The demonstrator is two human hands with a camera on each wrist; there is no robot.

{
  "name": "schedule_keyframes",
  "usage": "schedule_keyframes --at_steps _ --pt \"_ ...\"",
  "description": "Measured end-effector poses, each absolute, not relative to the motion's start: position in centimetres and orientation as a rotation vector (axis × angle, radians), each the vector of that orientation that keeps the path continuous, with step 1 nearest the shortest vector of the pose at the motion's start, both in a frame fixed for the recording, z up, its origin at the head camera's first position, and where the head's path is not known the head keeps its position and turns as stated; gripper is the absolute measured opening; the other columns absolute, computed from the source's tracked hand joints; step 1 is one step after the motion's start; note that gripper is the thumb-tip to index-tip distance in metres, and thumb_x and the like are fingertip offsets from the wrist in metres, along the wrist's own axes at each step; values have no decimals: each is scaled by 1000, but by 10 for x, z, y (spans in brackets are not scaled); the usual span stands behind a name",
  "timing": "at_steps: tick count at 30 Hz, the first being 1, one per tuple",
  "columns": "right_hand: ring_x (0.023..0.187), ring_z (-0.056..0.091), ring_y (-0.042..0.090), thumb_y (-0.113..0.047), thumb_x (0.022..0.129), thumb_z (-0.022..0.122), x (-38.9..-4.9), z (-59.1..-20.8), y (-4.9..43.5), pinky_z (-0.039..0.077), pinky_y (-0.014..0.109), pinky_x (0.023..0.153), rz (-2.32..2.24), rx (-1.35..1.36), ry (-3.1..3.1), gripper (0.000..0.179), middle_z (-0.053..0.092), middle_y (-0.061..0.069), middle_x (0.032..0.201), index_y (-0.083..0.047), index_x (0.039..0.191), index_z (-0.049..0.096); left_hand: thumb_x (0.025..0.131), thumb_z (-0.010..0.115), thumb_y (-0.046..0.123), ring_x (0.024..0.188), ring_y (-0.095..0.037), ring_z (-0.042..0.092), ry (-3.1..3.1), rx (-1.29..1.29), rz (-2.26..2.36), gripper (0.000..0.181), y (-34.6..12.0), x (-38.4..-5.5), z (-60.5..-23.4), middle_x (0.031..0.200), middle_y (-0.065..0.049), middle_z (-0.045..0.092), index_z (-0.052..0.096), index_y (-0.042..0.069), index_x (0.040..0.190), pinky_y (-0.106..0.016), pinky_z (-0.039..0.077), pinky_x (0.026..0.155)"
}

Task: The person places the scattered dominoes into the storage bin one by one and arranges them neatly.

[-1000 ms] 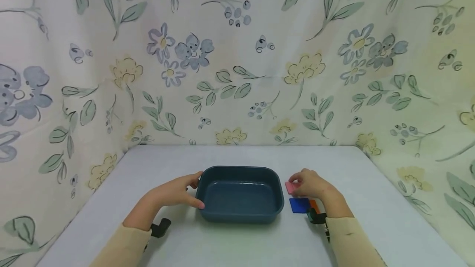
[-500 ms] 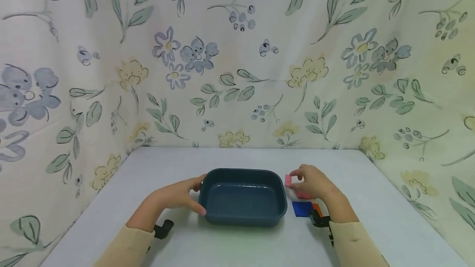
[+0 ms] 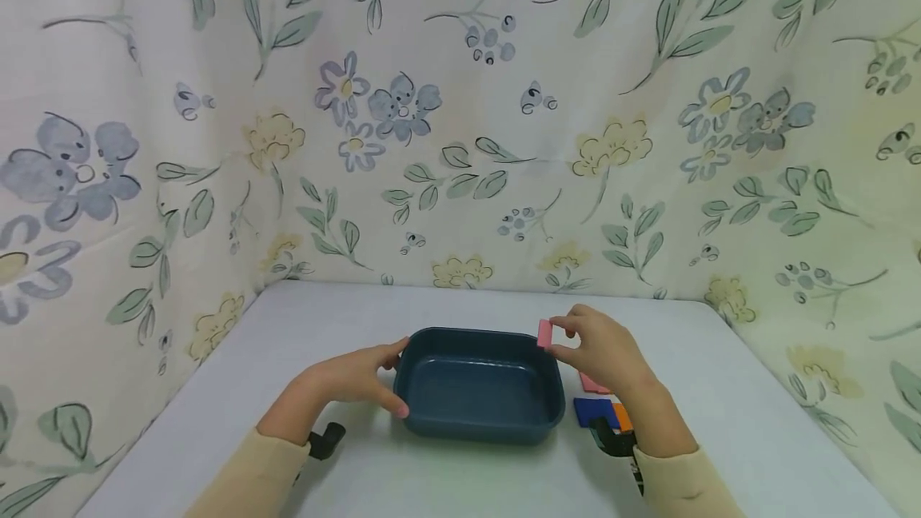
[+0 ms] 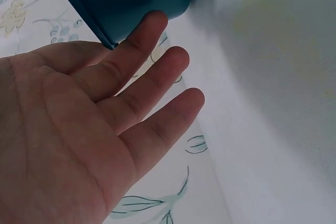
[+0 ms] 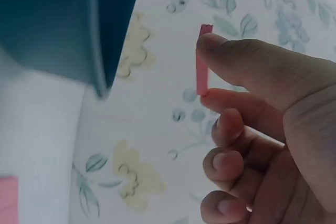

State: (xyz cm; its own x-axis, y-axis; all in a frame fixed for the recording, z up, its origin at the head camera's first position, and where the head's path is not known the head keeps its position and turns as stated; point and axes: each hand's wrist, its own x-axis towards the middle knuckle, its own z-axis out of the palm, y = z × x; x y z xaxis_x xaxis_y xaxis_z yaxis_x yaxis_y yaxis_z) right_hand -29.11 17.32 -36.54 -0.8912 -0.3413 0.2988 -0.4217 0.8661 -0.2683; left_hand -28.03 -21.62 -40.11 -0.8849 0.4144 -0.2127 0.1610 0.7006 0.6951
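Note:
My left hand (image 3: 352,378) spans the left end of a dark blue rectangular tub (image 3: 478,428), thumb at the near corner and forefinger at the far one. Its fingers are fairly straight; in the left wrist view they reach past the tub's wall (image 4: 100,3). Between thumb and forefinger, my right hand (image 3: 604,350) pinches a small flat pink piece (image 3: 544,333) by its edges. That piece is raised off the table and overlaps the tub's right back corner in the head view. In the right wrist view a gap shows between the pink piece (image 5: 201,72) and the rim.
Right of the tub, a second pink piece (image 3: 592,384), a blue flat piece (image 3: 592,412) and an orange one (image 3: 622,416) lie on the white table (image 3: 460,482), partly behind my right arm. A flower-patterned cloth (image 3: 460,206) hangs around the table.
My right hand has picked up the pink piece from the table and carried it up and left to the tub's rim. The left hand stays at the tub's left end.

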Motion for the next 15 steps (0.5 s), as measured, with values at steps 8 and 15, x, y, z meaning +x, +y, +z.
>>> schedule_keyframes --at_steps 8,15 --pt "74 51 15 -26 81 85 -288 -365 130 46 32 63 617 563 -2912 40 58 -4 84 -11 117 76 67 93 45 134 -29 42 2558 439 986 121 -219 -281 -401 144 -9 49 23 16 161 -60 33 105" --pt "72 53 13 -26 81 85 -290 -379 99 47 34 66 567 606 -2937 36 69 -2 88 -13 113 78 67 92 47 134 -29 42 2560 439 976 121 -217 -279 -402 142 -7 50 23 17 161 -61 33 105"
